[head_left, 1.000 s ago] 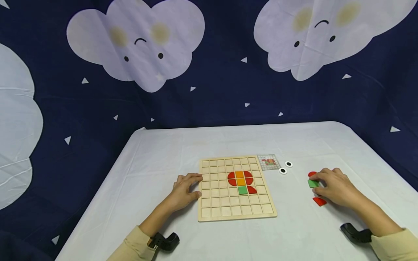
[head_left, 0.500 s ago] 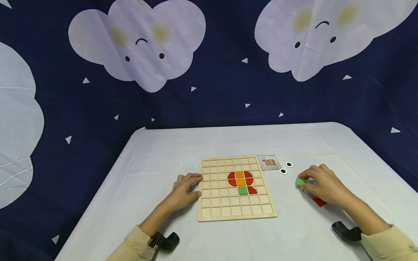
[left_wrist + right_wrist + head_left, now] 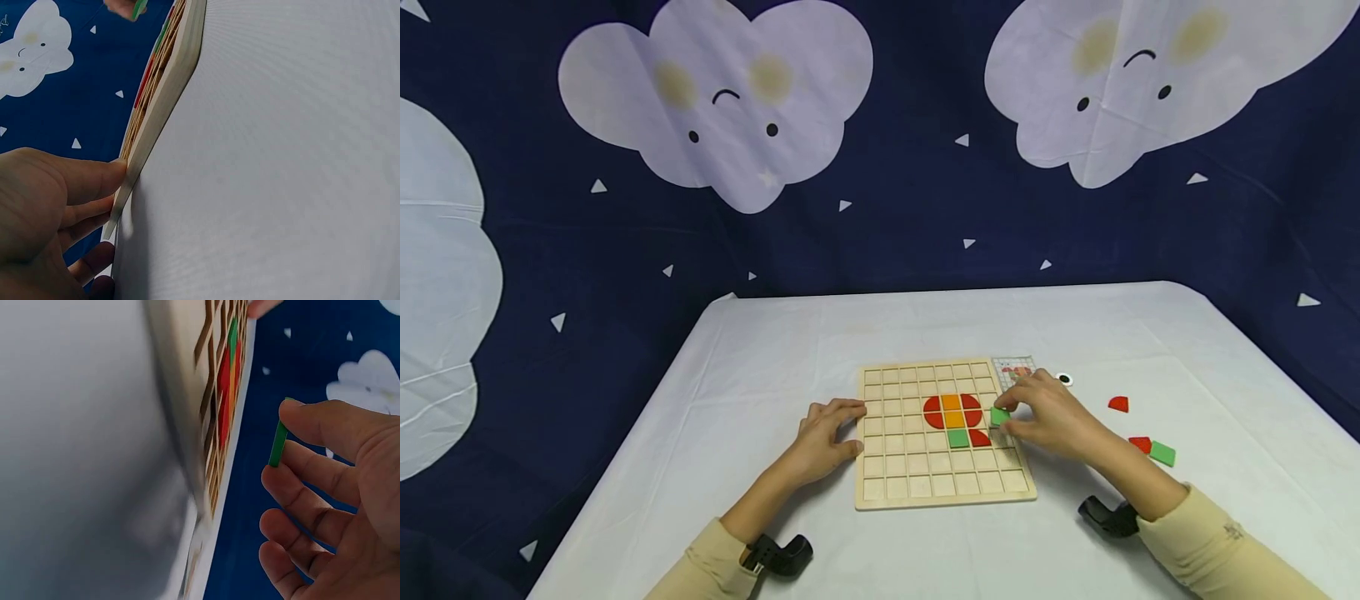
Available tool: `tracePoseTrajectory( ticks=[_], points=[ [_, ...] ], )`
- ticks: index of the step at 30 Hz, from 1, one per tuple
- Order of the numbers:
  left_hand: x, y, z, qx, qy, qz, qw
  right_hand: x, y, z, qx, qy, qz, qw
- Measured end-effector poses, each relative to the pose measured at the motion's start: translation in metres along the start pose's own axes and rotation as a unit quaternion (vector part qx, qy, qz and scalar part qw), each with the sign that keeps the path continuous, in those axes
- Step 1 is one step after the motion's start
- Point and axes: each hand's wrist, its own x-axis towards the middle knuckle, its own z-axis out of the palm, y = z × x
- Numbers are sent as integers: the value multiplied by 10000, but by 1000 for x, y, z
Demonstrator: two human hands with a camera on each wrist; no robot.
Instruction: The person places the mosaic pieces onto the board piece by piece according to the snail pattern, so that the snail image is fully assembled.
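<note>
My right hand (image 3: 1054, 417) pinches a green square tile (image 3: 999, 416) between thumb and finger, over the right side of the wooden grid board (image 3: 898, 469). In the right wrist view that tile (image 3: 279, 444) shows edge-on, with the other fingers curled loosely below it. The thumb and fingertips of my left hand (image 3: 820, 440) rest against the board's left edge. Set in the board are two orange squares (image 3: 952, 410), a green square (image 3: 958, 438) and several red rounded pieces (image 3: 932, 412). The left wrist view shows the left thumb (image 3: 103, 178) at the board's edge.
Partly behind my right hand lies a pattern card (image 3: 1011, 365). One black-and-white round piece (image 3: 1064, 379) shows beyond that hand. To the right on the white tablecloth (image 3: 760, 350) are a red piece (image 3: 1118, 404), another red piece (image 3: 1139, 444) and a green tile (image 3: 1162, 454).
My right hand has picked up a green tile at the right and carried it left to the board. Another green tile and the red pieces show behind it. My left hand has stayed still.
</note>
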Motion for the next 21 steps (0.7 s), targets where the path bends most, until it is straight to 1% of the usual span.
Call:
tracePoseTrajectory(
  ticks=[4, 7, 10, 15, 21],
  points=[
    [0, 0, 0, -26, -4, -12, 10000, 11, -17, 13, 58, -97, -280, 9995],
    [0, 0, 0, -19, -2, -25, 10000, 18, -29, 22, -3, -179, -510, 9985],
    [-1, -1, 0, -5, -9, -15, 10000, 22, -38, 29, 15, -276, -661, 9974],
    [-1, -1, 0, 9, 7, 50, 10000, 29, -47, 41, -39, -399, -854, 9955],
    [0, -1, 1, 3, 18, 43, 10000, 31, -51, 46, -62, -507, -907, 9946]
  ],
)
